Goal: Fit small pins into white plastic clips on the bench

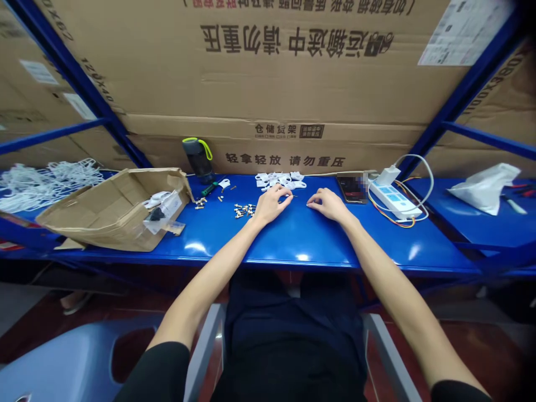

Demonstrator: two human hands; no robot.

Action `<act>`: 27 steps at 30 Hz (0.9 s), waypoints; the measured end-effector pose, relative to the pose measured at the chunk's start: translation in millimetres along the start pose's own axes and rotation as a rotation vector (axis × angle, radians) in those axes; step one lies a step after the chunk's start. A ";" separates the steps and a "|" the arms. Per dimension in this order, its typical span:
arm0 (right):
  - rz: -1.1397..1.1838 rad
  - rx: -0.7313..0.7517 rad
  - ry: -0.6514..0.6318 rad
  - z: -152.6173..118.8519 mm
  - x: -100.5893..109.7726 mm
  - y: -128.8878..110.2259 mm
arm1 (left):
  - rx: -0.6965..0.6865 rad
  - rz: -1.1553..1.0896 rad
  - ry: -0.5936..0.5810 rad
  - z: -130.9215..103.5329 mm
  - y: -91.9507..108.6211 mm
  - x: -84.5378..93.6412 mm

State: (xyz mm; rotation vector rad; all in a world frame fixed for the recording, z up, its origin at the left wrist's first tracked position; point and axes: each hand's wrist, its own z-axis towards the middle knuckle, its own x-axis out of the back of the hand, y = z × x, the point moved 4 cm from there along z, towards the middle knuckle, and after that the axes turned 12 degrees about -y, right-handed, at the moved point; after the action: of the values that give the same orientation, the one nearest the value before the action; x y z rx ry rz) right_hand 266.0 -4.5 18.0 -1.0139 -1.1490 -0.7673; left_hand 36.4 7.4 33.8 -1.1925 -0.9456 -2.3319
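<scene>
My left hand [273, 204] is over the blue shelf top [310, 237], its fingers pinched around a small thin piece that pokes out past the fingertips. To its left lie several small brass-and-white parts [244, 211]. Just behind it sits a pile of white plastic pieces [280, 180]. A short gap to the right, my right hand [329, 204] rests low over the surface with thumb and forefinger pressed together; whatever is between them is too small to make out. The two hands do not touch.
An open cardboard box [113, 218] with plastic bags is at left, near a dark bottle [199, 162] and a green screwdriver [209, 188]. A phone [352, 188] and a white power strip [393, 198] with cables are at right. Cardboard [268, 95] stands behind.
</scene>
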 end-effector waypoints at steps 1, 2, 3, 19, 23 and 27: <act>0.002 0.008 0.009 0.5 -0.6 -0.1 | -0.001 -0.012 -0.002 0.1 -0.5 -0.6; 0.006 0.017 0.022 0.8 -0.8 -0.6 | -0.003 -0.025 -0.003 0.3 -1.0 -1.2; 0.014 0.027 0.039 0.9 -0.6 -1.7 | -0.006 -0.040 -0.004 0.6 -1.6 -1.9; 0.680 0.069 0.195 -1.1 6.0 -20.5 | -0.068 -0.182 -0.025 1.7 5.6 -6.1; 0.726 0.082 0.222 -0.1 5.3 -20.5 | -0.050 -0.197 -0.010 2.2 4.1 -5.6; 0.685 0.093 0.280 0.2 8.4 -19.9 | -0.050 -0.253 0.001 3.9 2.9 -7.4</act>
State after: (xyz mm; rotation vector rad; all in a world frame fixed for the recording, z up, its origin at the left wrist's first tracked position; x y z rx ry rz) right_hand 250.3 -11.7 30.9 -1.0891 -0.5292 -0.2867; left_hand 44.6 8.2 30.5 -1.1487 -1.1012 -2.5647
